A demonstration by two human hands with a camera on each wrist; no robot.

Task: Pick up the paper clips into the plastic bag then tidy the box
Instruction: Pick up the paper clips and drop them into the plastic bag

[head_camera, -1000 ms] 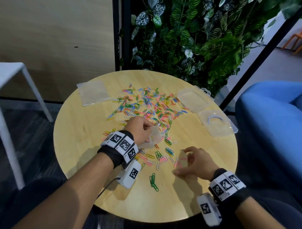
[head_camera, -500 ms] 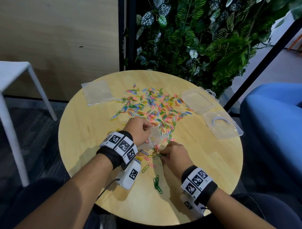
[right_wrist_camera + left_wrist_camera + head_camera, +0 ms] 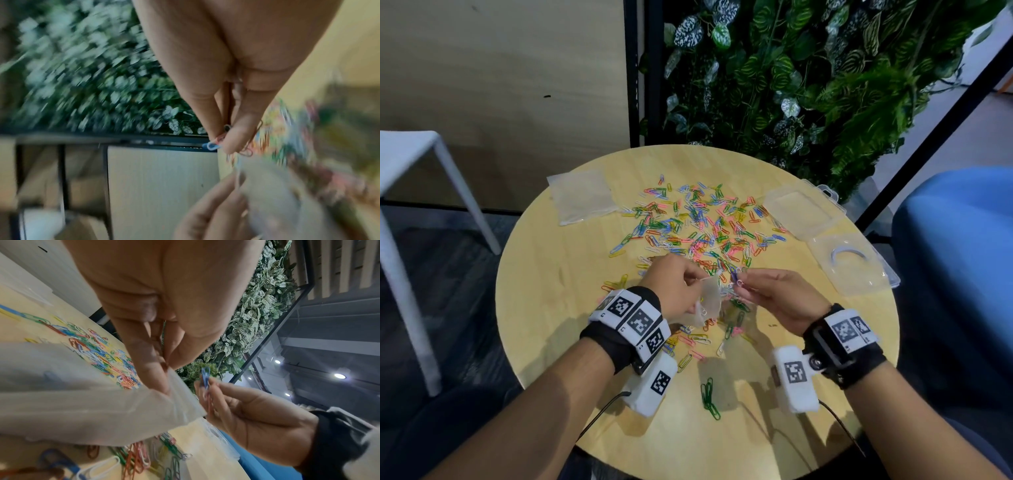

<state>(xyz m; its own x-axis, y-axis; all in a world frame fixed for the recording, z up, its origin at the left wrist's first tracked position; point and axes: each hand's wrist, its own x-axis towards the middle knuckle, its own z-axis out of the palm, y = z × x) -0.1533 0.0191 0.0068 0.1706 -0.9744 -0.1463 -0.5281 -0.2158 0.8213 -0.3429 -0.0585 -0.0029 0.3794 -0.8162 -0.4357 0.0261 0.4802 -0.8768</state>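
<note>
Coloured paper clips (image 3: pixel 702 226) lie scattered over the middle of the round wooden table (image 3: pixel 558 274), with more near my hands and a green bunch (image 3: pixel 709 397) at the front. My left hand (image 3: pixel 685 284) pinches the rim of a small clear plastic bag (image 3: pixel 709 301) (image 3: pixel 92 394) and holds it above the table. Just right of the bag's mouth, my right hand (image 3: pixel 767 291) pinches a few paper clips (image 3: pixel 206 382) (image 3: pixel 216 144). The clear plastic box (image 3: pixel 849 263) lies open at the right of the table.
A stack of spare clear bags (image 3: pixel 582 197) lies at the table's back left. A white loop (image 3: pixel 847 255) rests inside the open box. A plant wall (image 3: pixel 808 75) stands behind, a white stool (image 3: pixel 410 161) at left, a blue seat (image 3: pixel 959 260) at right.
My right hand has left the table near the front with a few clips and risen up and right to the bag's mouth. The left hand with the bag has stayed put.
</note>
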